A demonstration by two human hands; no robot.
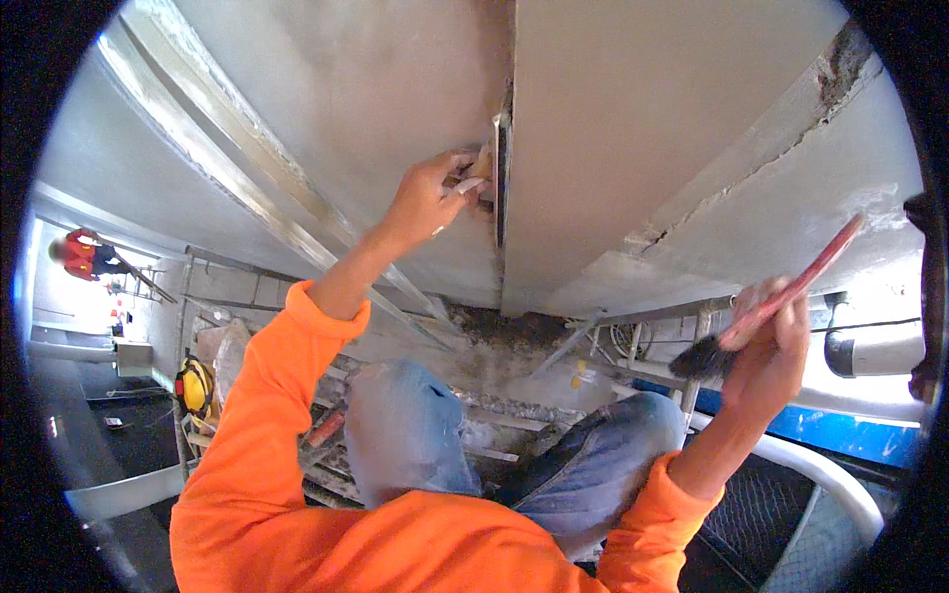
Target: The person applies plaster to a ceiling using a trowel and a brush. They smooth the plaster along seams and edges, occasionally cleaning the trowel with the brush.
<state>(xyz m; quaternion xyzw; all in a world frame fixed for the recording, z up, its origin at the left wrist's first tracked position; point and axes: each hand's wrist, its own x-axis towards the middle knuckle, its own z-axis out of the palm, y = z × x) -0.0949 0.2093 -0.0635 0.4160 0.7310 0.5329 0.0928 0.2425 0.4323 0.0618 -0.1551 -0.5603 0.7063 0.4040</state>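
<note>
Flat trowel, seen edge-on along the wall seam, is grasped by your left grip. Your right grip clasps a red-handled brush, well right of the seam.

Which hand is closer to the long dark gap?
Left. The left hand is just left of the gap; the right hand is farther away, lower and to the right, holding a brush.

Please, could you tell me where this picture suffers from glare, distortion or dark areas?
Head view: glare whitens the background beyond the right hand and around the distant person at left; head view: the long pale strip appears bowed toward the rim; head view: the corners are black outside the fisheye circle.
</note>
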